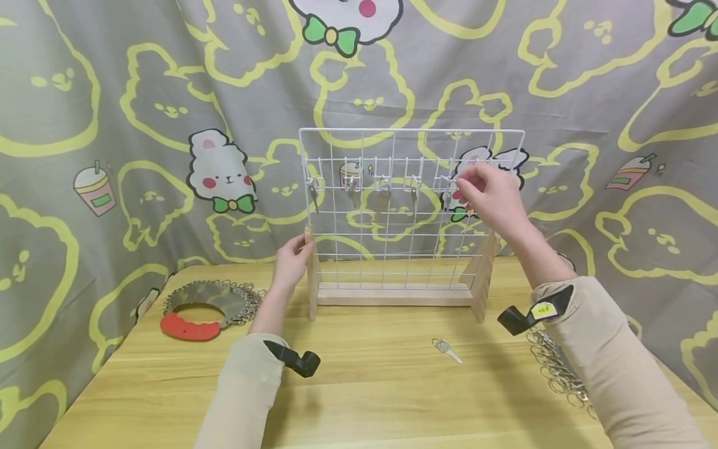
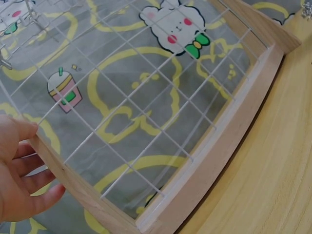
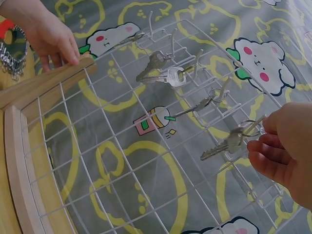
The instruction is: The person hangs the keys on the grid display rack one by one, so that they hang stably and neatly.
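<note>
A white wire grid rack (image 1: 412, 129) stands upright in a wooden frame (image 1: 395, 295). My left hand (image 1: 291, 265) holds the top of its left wooden post (image 2: 63, 178), thumb on the near side. My right hand (image 1: 493, 196) is at the rightmost hook, thumb and index finger pinching at the key ring (image 3: 250, 127) near the hook's tip; the exact contact is partly hidden. A key (image 3: 220, 148) hangs from that ring. Several other keys (image 3: 173, 77) hang on the hooks to the left. One loose key with a ring (image 1: 447, 350) lies on the table before the rack.
At the table's left lies a curved metal hand saw (image 1: 204, 299) with a red handle (image 1: 191, 327), with a heap of metal rings (image 1: 249, 302) beside it. More rings (image 1: 555, 368) lie at the right, partly behind my right forearm. A patterned grey curtain (image 1: 269, 81) hangs behind.
</note>
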`<state>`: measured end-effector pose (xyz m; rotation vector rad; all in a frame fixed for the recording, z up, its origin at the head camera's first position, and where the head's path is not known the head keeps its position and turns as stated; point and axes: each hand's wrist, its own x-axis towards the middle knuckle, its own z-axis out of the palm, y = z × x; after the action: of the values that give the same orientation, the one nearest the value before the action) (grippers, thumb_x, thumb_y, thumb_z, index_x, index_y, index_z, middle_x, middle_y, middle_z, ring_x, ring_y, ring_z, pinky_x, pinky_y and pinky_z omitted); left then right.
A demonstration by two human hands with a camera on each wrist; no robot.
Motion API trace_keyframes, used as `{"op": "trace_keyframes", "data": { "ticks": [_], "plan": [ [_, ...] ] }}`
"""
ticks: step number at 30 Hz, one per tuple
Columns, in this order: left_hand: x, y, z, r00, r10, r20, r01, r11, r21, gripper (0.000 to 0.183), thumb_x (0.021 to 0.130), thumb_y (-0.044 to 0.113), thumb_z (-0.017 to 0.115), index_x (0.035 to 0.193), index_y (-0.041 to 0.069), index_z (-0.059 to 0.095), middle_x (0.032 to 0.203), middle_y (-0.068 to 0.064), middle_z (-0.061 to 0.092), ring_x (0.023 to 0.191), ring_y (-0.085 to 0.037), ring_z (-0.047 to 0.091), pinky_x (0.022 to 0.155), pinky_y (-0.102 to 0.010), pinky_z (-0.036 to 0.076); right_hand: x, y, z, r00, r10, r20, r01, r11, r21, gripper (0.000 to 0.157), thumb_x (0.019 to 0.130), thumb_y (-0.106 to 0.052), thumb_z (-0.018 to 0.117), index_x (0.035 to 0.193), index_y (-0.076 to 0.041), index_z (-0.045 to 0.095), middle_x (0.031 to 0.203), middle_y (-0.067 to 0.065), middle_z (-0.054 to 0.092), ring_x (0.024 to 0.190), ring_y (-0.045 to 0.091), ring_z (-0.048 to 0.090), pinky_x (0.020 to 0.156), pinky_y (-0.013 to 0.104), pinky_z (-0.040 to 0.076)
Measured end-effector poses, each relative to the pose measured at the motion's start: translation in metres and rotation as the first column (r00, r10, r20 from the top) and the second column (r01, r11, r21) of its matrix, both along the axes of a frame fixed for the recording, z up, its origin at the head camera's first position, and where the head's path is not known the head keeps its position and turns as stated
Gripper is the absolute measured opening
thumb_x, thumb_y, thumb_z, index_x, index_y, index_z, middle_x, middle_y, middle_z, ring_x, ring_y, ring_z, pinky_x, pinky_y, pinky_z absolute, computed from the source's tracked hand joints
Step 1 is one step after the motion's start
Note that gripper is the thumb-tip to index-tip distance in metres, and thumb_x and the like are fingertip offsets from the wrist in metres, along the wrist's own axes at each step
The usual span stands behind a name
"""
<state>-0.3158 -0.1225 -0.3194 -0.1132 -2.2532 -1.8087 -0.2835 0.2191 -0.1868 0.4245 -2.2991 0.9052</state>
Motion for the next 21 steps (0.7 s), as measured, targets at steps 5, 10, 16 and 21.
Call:
{"op": "trace_keyframes", "data": {
  "ticks": [5,10,16,21],
  "plan": [
    [-0.003,0.0,0.0,0.999,-0.006,0.033,0.006,1.0,0.009,0.047,0.096,0.021,0.051,0.137,0.001,0.041,0.137,-0.016,0.045,0.124,-0.03,0.044,0.104,-0.042,0.036,0.002,0.001,0.0,1.0,0.027,0.006,-0.027,1.0,0.012,0.013,0.092,-0.011,0.055,0.095,0.0,0.06,0.08,0.015,0.066,0.062,0.015,0.061,0.051,0.014,0.048],
    [-0.003,-0.001,0.0,0.999,-0.012,0.041,0.011,1.0,0.016,0.046,0.096,0.02,0.051,0.137,0.001,0.041,0.137,-0.017,0.045,0.124,-0.03,0.044,0.105,-0.042,0.035,0.006,0.002,-0.003,0.999,0.047,0.013,-0.047,0.998,0.036,0.012,0.092,-0.01,0.056,0.097,0.0,0.06,0.082,0.014,0.066,0.062,0.011,0.06,0.052,0.015,0.047],
    [-0.002,0.0,0.0,0.999,-0.004,0.039,0.003,1.0,0.027,0.046,0.095,0.02,0.052,0.136,0.001,0.042,0.136,-0.016,0.046,0.123,-0.029,0.045,0.104,-0.041,0.036,0.011,0.005,-0.013,0.999,0.037,0.033,-0.039,0.998,0.057,0.016,0.091,-0.015,0.058,0.098,-0.001,0.063,0.078,0.013,0.066,0.06,0.005,0.058,0.054,0.015,0.046],
    [-0.004,-0.001,-0.001,0.999,-0.002,0.035,0.002,1.0,0.024,0.046,0.095,0.02,0.052,0.136,0.001,0.042,0.137,-0.016,0.046,0.123,-0.029,0.045,0.104,-0.041,0.036,0.017,0.009,-0.028,0.996,0.037,0.075,-0.042,0.997,0.058,0.018,0.092,-0.017,0.058,0.1,-0.002,0.063,0.079,0.014,0.067,0.062,0.007,0.059,0.056,0.015,0.046]
  ]
}}
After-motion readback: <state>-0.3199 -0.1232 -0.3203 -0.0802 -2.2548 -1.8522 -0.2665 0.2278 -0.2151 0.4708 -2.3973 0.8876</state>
